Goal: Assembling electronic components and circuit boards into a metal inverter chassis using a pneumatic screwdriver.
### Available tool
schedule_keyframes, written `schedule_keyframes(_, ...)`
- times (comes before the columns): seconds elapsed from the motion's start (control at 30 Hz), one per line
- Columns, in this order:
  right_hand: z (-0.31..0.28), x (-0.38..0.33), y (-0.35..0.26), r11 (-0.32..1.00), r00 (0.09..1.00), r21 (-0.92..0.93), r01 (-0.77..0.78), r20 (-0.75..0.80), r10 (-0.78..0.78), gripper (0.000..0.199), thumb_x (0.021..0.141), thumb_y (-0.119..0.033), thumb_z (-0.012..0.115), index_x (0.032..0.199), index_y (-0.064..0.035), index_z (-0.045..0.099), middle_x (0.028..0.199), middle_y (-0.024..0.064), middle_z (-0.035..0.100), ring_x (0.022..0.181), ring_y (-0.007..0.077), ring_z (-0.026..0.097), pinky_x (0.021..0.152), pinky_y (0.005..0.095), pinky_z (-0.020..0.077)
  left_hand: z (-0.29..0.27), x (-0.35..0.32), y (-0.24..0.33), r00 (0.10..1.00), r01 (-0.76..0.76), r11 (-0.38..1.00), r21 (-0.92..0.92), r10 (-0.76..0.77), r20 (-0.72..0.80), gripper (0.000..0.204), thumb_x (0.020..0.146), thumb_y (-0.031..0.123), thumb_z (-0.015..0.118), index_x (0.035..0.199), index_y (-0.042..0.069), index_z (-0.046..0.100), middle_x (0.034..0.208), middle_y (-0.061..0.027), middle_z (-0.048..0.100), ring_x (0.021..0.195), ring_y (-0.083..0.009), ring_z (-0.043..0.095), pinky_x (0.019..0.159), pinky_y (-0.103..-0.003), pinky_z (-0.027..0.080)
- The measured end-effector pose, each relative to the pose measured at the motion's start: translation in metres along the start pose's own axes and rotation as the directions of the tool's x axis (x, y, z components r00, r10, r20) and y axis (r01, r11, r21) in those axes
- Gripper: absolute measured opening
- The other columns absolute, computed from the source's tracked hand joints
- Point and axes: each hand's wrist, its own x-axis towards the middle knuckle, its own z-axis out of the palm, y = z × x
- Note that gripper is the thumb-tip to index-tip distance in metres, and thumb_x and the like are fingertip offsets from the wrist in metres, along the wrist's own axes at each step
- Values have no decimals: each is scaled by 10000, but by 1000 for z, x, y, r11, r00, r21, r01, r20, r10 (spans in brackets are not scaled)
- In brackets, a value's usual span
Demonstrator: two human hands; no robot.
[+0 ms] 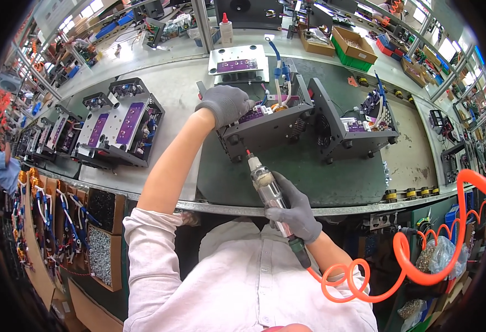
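Right grip (296, 213) wrapped around air screwdriver (267, 187), left grip (225, 104) over dark chassis (262, 141), its closure unclear

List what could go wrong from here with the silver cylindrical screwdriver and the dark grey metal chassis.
The silver cylindrical screwdriver, angled toward the dark grey metal chassis in the grey-gloved right hand, might slip and scratch its panel.

The orange coiled plastic hose loops beside the right forearm and could snag.

The grey-gloved left hand is near upright blue-and-white cables and might tug them.
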Motion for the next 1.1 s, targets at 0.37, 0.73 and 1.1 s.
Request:
schedule_keyframes(0.37,-17,-26,-5,990,989,94,-107,111,96,964,619,-96,739,1452,25,269,1123,124,541,852,152,579,696,286,506,35,-105,-2,961,-240,-604,-760,-257,-99,317,964,237,537,1119,-31,604,661,49,383,506,-32,330,420,-164,250)
schedule_keyframes(0.73,-19,-45,-25,970,962,114,-216,195,191,994,610,-121,760,1468,-20,268,994,80,579,784,124,571,677,267,487,108,-124,33,972,179,-778,-603,236,-16,409,976,385,497,1002,0,629,526,60,345,404,-43,225,371,-204,177)
schedule_keyframes(1.1,-36,-51,-15,819,995,-573,-8,80,66,943,664,-207,746,1459,-15,277,1025,126,634,880,145,609,825,271,476,127,-115,53,931,356,-682,-639,199,306,339,983,312,495,1053,-5,594,567,51,366,409,-44,232,357,-207,188)
